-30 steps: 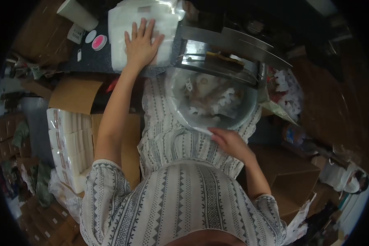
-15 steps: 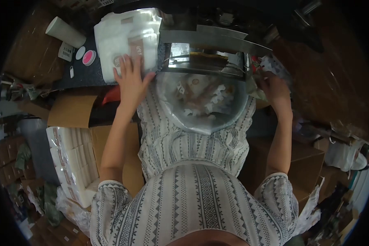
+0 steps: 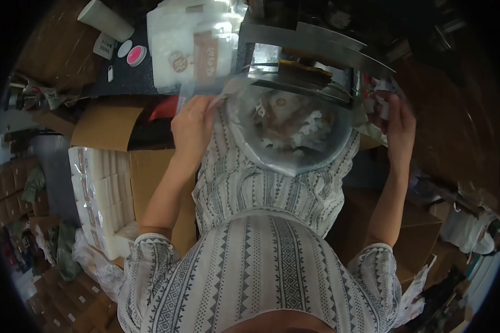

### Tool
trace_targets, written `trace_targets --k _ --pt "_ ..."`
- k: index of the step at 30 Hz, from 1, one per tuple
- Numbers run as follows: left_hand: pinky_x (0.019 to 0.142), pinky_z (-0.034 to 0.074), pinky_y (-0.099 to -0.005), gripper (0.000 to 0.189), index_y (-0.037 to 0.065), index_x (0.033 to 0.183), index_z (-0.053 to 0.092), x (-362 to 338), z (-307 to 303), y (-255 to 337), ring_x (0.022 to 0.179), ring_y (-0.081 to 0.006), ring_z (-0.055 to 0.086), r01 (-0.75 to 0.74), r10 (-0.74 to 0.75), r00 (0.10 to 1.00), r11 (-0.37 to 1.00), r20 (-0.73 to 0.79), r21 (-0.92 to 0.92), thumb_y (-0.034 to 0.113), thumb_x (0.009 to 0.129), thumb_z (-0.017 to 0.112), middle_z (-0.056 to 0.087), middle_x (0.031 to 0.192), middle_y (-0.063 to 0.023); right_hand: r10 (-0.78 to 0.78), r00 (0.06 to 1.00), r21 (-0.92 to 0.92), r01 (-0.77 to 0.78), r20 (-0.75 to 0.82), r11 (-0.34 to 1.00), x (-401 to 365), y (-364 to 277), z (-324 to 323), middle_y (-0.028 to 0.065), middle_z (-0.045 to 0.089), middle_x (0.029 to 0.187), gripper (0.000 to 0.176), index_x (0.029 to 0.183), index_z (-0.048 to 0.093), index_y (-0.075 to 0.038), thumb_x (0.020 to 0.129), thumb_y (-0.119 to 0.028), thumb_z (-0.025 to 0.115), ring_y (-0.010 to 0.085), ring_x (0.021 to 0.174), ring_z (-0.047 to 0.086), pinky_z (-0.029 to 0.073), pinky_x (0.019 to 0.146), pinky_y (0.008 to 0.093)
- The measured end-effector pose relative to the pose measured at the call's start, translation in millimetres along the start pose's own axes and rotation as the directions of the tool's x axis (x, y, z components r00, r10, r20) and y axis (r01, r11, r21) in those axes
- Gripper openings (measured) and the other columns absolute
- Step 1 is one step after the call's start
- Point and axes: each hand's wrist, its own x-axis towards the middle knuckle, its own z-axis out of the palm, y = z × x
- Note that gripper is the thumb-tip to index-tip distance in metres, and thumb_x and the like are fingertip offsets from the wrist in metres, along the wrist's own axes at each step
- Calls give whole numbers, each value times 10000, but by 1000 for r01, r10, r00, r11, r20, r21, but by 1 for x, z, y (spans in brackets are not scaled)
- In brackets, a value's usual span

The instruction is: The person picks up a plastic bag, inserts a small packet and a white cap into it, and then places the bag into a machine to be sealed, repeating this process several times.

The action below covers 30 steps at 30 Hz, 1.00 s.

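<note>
My left hand point(image 3: 194, 123) is closed, fingertips pinching a thin, translucent plastic bag point(image 3: 228, 91) just in front of the stack of printed white plastic bags point(image 3: 211, 55). My right hand point(image 3: 401, 123) has its fingers curled at the machine's right end, beside crumpled white, red and green packaging point(image 3: 375, 114); what it grips is hard to make out. Between the hands is a metal machine point(image 3: 300, 89) with a yellowish strip along it. Below it, in my lap, rests a round bin lined with clear plastic point(image 3: 286, 161), white scraps inside.
A white cup point(image 3: 105, 21) lies at the back left, near an open round tin with pink contents point(image 3: 136, 55) and its white lid point(image 3: 125, 49). On my left stands an open cardboard box point(image 3: 105, 119) with packs of white bags point(image 3: 103, 191). Another cardboard box point(image 3: 411, 216) is at right.
My left hand has come off the flat stack, drawn toward me and closed on a bag. My right hand has shifted slightly right, and the view has tilted a little.
</note>
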Motion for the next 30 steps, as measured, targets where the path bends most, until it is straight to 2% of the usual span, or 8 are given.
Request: trace_targets --k 5,8,18,20,24,25,28,30 --pt "576 478 -385 90 76 895 647 -1 4 31 694 -322 609 -78 77 997 995 -12 -69 91 807 658 612 796 -93 -296 899 -272 388 324 881 -31 -25 56 127 621 804 248 1047 617 -10 894 -203 644 201 659 589 475 623 312" --pt "560 476 -381 91 76 884 644 1 4 37 684 -314 609 -96 96 995 992 -10 -76 103 801 670 606 781 -86 -193 839 -233 351 509 907 -34 -33 66 49 627 941 238 1082 592 -43 887 -171 639 126 743 551 460 683 263" --pt "546 474 -382 84 78 862 643 1 6 42 669 -294 614 -119 119 993 993 14 -25 96 786 673 598 759 -78 -378 835 -341 518 400 784 -33 -31 77 141 632 877 229 951 576 -8 791 -103 708 281 712 620 502 657 380" --pt "550 475 -386 73 74 856 644 0 5 46 671 -296 614 -131 135 989 989 57 -69 98 791 668 601 760 -80 -586 629 -336 773 511 537 -32 -29 78 106 640 957 269 982 608 -29 765 -107 747 244 757 625 513 655 339" --pt "552 475 -375 71 50 828 651 -1 14 51 644 -299 605 -158 212 946 962 246 -223 120 818 654 617 755 -101 -559 537 -150 793 632 591 -29 -30 77 92 651 985 300 1020 611 -36 764 -112 749 222 834 643 516 675 327" --pt "552 475 -375 71 50 828 651 0 19 51 644 -299 605 -157 211 946 963 248 -220 120 818 654 617 755 -101 -436 638 -161 661 635 733 -28 -30 76 84 654 992 322 1053 615 -42 772 -128 746 208 855 641 513 690 318" --pt "564 483 -345 132 25 844 664 12 41 52 603 -252 613 103 140 864 891 484 -442 156 851 651 636 742 -116 -360 772 -208 525 523 825 -21 -20 72 71 660 997 336 1094 630 -59 790 -154 737 179 879 633 506 704 312" --pt "573 488 -292 170 3 862 684 22 58 53 611 -170 630 522 -69 752 670 656 -528 170 865 654 668 746 -110 -428 809 -246 546 402 801 -15 -19 61 65 663 995 328 1102 642 -70 801 -165 730 163 881 628 502 702 314"
